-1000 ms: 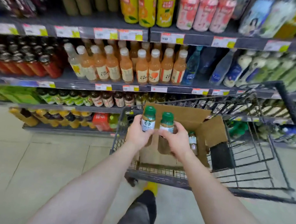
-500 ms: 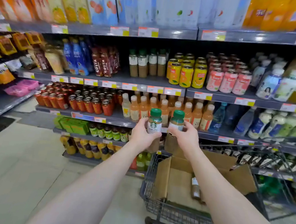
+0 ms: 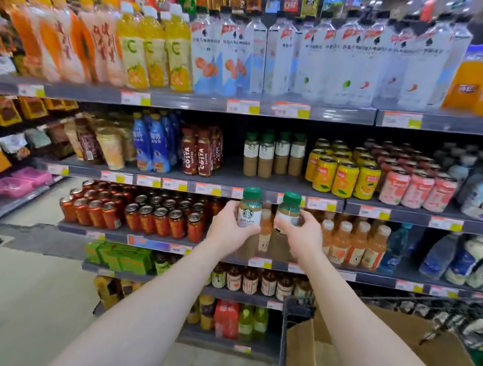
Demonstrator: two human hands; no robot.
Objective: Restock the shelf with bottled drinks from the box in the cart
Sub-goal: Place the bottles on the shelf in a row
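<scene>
Drinks aisle ahead, shelf (image 3: 154,182) packed. Your left hand (image 3: 228,229) grips one green-capped coffee bottle (image 3: 249,211), your right hand (image 3: 299,236) grips another bottle (image 3: 289,210), both upright, side by side, below the matching row (image 3: 273,153). Box (image 3: 438,356) in cart (image 3: 285,342), lower right.

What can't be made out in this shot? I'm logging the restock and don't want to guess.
- Head view: the box interior, cut off by the lower edge and hidden behind the right arm.
- Right bottle label, turned away and covered by the right hand.
- Price tags, too blurred to read.
- Lower half of the left bottle, wrapped by the left hand.
</scene>
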